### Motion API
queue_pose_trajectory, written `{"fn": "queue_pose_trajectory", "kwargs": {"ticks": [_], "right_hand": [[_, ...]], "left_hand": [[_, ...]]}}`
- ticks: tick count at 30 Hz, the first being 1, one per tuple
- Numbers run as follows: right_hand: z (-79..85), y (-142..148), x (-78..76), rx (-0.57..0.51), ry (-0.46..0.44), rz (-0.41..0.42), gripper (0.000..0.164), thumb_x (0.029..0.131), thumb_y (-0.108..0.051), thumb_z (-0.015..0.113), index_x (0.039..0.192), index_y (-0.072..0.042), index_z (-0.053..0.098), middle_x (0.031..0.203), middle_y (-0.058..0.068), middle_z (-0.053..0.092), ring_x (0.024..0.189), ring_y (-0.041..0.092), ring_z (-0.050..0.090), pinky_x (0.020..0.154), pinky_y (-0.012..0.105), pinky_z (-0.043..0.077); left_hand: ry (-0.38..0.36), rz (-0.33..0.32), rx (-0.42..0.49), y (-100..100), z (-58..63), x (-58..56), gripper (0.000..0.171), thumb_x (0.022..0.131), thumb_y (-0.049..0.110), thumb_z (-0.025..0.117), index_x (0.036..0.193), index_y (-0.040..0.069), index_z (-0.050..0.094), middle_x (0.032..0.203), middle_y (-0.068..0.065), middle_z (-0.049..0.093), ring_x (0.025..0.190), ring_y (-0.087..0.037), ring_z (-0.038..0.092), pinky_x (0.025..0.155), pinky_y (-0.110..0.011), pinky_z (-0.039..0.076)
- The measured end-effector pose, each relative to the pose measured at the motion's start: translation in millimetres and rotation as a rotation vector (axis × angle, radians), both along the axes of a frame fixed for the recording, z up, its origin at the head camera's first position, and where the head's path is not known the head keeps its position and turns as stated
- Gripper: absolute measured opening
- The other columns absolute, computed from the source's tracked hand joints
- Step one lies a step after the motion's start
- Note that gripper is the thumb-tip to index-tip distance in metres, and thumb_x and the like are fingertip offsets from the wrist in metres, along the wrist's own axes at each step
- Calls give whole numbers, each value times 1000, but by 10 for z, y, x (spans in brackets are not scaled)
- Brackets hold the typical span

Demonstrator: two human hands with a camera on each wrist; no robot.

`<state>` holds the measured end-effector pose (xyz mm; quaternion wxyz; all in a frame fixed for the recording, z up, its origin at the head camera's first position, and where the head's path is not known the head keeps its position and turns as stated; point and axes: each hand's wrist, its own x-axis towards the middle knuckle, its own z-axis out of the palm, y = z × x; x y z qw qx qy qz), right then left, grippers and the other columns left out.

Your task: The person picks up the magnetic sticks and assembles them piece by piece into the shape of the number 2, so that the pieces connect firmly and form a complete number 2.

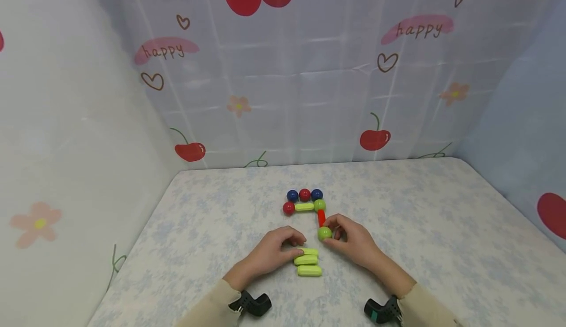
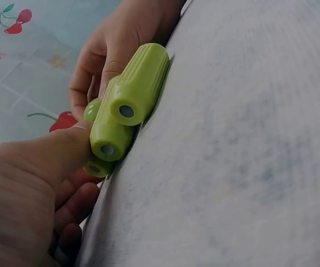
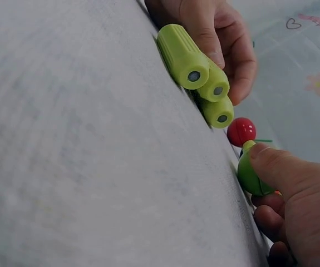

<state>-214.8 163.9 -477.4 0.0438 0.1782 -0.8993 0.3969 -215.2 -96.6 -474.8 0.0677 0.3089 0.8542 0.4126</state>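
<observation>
My right hand (image 1: 351, 238) pinches a green ball (image 1: 325, 233) between thumb and fingers. This ball is at the near end of a red rod (image 1: 321, 218), whose far end meets another green ball (image 1: 320, 205). From there a yellow-green rod (image 1: 304, 207) runs left to a red ball (image 1: 289, 208). My left hand (image 1: 276, 249) is beside several loose yellow-green rods (image 1: 309, 271), fingers loosely bent. Its thumb lies against the rods in the left wrist view, where grey discs show on the ends of the ribbed rods (image 2: 143, 75).
Just behind the joined pieces, a blue ball (image 1: 293, 196), a red ball (image 1: 304, 195) and another blue ball (image 1: 316, 195) line up. A pale patterned cloth (image 1: 212, 219) covers the table. Printed curtains (image 1: 305, 96) hang at the back and sides.
</observation>
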Motion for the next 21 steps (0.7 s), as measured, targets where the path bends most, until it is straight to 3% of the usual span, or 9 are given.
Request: {"fn": "queue_pose_trajectory", "kwargs": {"ticks": [13, 21], "right_hand": [[0, 8, 3, 11, -12, 1, 32, 86, -27, 80, 112, -22, 62, 97, -9, 64, 76, 2, 54, 66, 21, 45], [1, 9, 0, 18, 9, 9, 33, 86, -26, 79, 113, -24, 61, 98, -10, 64, 76, 1, 54, 67, 21, 46]], "left_hand": [[90, -15, -43, 5, -51, -27, 20, 93, 19, 72, 112, 24, 70, 107, 11, 66, 95, 1, 58, 88, -22, 51], [127, 25, -31, 3, -70, -22, 18, 92, 19, 73, 109, 23, 71, 101, 10, 66, 88, 0, 58, 81, -20, 51]]}}
